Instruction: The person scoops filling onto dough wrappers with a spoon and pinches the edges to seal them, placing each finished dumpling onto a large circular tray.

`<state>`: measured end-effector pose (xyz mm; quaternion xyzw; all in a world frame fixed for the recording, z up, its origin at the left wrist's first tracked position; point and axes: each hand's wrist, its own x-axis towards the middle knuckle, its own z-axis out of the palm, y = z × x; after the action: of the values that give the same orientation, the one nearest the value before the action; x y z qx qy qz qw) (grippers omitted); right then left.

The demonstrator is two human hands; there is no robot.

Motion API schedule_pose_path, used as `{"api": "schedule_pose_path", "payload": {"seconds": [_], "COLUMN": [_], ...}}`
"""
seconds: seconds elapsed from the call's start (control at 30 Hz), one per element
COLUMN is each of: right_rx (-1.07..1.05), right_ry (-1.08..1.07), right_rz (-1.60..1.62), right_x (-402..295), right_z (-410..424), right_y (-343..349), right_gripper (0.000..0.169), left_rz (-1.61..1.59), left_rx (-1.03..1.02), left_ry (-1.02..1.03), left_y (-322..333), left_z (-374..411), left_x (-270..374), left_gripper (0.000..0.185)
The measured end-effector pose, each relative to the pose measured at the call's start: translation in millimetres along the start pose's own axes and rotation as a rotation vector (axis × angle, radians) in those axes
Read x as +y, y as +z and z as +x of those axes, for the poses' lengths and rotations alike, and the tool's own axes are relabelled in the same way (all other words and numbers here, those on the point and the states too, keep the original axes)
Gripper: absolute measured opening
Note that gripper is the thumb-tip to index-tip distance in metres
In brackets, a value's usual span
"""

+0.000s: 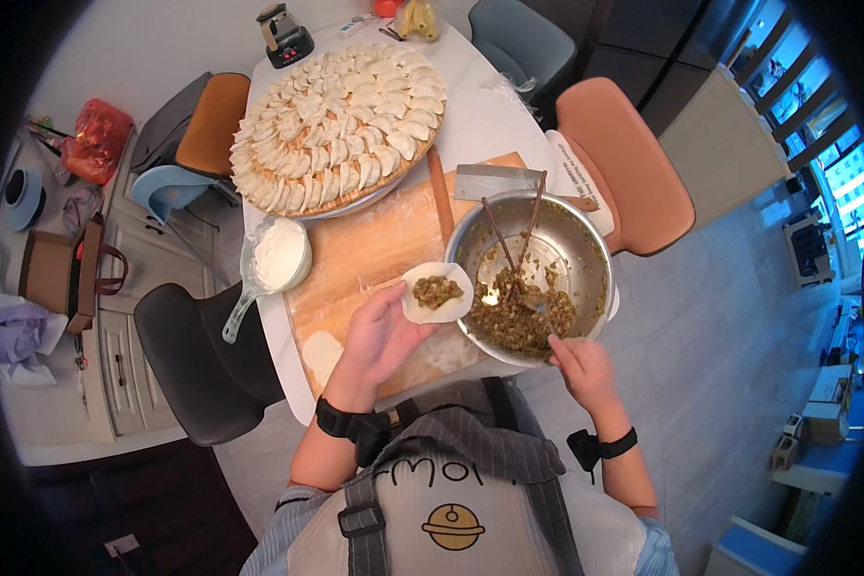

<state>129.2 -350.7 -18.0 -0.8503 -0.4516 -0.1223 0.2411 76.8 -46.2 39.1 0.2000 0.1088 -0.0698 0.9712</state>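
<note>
On the fingers of my left hand (380, 335) lies a round dough wrapper (437, 315), with a mound of chopped filling (438, 291) at its middle. My right hand (583, 367) grips the handle of a metal spoon (545, 317), whose bowl end is in the filling of a steel mixing bowl (602, 288). Two wooden chopsticks (500, 234) stand tilted in that bowl. Another wrapper (322, 356) rests on the wooden board (374, 248), left of my left wrist. Beyond the board, many folded dumplings (345, 162) cover a large round tray (288, 213).
A glass cup of flour (277, 253) is at the board's left edge. Behind the bowl lie a cleaver (493, 182) and a rolling pin (441, 194). Chairs surround the table, including a black one (201, 360) at left and a pink one (623, 158) at right.
</note>
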Motion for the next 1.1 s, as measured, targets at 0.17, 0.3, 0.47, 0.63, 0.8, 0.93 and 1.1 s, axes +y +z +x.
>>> {"api": "schedule_pose_path", "payload": {"seconds": [0.17, 0.3, 0.47, 0.63, 0.8, 0.93, 1.1], "right_rx": [-0.319, -0.206, 0.339, 0.565, 0.469, 0.426, 0.13], "right_ry": [-0.024, -0.07, -0.417, -0.541, -0.408, -0.405, -0.263], "right_rz": [-0.031, -0.012, -0.135, -0.094, 0.18, 0.24, 0.029], "right_x": [-1.7, -25.3, -37.3, -50.8, -62.3, -64.6, -13.6], "right_z": [-11.3, 23.4, 83.6, 126.2, 139.5, 130.9, 70.6], "right_y": [-2.5, -29.6, -26.4, -27.0, -32.5, -30.1, -46.5], "right_gripper": [0.047, 0.05, 0.026, 0.021, 0.019, 0.025, 0.041], "left_rz": [-0.009, 0.017, -0.018, 0.018, 0.105, -0.009, -0.048], "left_rx": [0.006, -0.033, -0.124, -0.092, -0.085, -0.158, -0.039], "left_ry": [-0.016, -0.073, -0.183, -0.186, -0.14, -0.153, -0.142], "left_y": [4.1, 7.5, 24.3, 46.4, 49.4, 45.4, 15.9], "left_z": [-4.7, -4.3, -2.1, -7.3, -17.4, -21.8, -22.0], "left_x": [0.3, 5.6, 6.5, 11.2, 12.5, 7.9, 10.4], "left_gripper": [0.044, 0.044, 0.043, 0.042, 0.042, 0.043, 0.044]}}
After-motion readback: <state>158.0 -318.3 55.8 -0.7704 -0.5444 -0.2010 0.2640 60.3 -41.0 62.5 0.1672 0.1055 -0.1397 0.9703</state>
